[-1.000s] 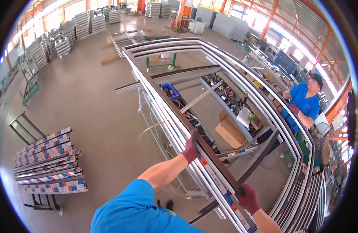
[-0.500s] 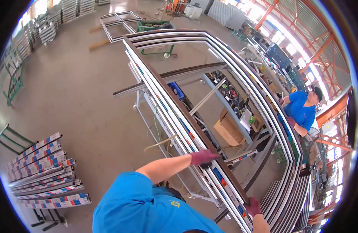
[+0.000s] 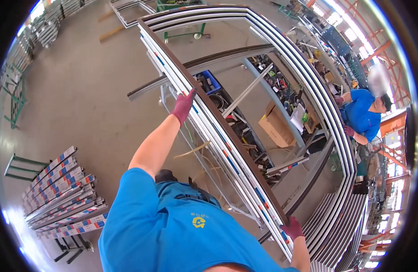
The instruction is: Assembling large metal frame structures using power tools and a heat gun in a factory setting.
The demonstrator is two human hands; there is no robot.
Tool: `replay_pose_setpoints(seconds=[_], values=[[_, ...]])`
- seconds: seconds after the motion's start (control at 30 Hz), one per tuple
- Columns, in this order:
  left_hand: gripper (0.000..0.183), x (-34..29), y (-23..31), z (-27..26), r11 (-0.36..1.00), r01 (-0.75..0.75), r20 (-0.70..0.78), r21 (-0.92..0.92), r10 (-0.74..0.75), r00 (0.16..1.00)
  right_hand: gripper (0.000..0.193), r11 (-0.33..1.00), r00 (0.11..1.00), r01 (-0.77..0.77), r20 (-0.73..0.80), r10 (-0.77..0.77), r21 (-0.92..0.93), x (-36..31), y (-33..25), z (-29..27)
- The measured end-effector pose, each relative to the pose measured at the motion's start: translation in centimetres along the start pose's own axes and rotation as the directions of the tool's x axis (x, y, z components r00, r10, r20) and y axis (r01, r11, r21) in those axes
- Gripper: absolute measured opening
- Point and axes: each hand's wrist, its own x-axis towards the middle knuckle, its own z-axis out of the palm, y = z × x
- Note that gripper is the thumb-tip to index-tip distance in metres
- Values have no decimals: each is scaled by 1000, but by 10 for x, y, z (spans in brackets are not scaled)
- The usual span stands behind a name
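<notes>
A stack of large window frames (image 3: pixel 209 121), white and silver with a dark brown top layer, lies across metal supports in front of me. My left hand (image 3: pixel 184 106), in a maroon glove, grips the near long side toward its far end. The fingers go over the frame edge beside the brown profile. Down at the near right corner, my right hand (image 3: pixel 293 227), gloved the same way, is closed around the end of that side. Its fingertips are partly hidden behind the brown edge.
Inside the frames' outline show a cardboard box (image 3: pixel 277 126), a blue bin (image 3: pixel 209 81) and a bench of loose hardware (image 3: pixel 281 90). A co-worker in a blue shirt (image 3: pixel 361 113) stands at the far side. Wrapped profiles (image 3: pixel 66 199) are stacked at left, more profiles (image 3: pixel 336 222) at right.
My left hand has slid far along the near side, away from my right hand. My right hand stays at the corner. The view has shifted, and the co-worker's head has turned.
</notes>
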Motion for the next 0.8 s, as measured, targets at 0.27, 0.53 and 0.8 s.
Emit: replay_pose_setpoints(seconds=[0.27,0.53,0.8], values=[[104,14,7,18,977,80,28,197,-87,996,68,877,888,423,-298,-351,229,130,-294,-47],[69,56,-59,-197,981,131,672,-141,-2,740,76,846,772,517,-499,-393,134,289,-633,-98],[53,149,-131,-602,959,277,315,61,-282,906,64,879,890,400,-340,-304,259,399,-816,-156]])
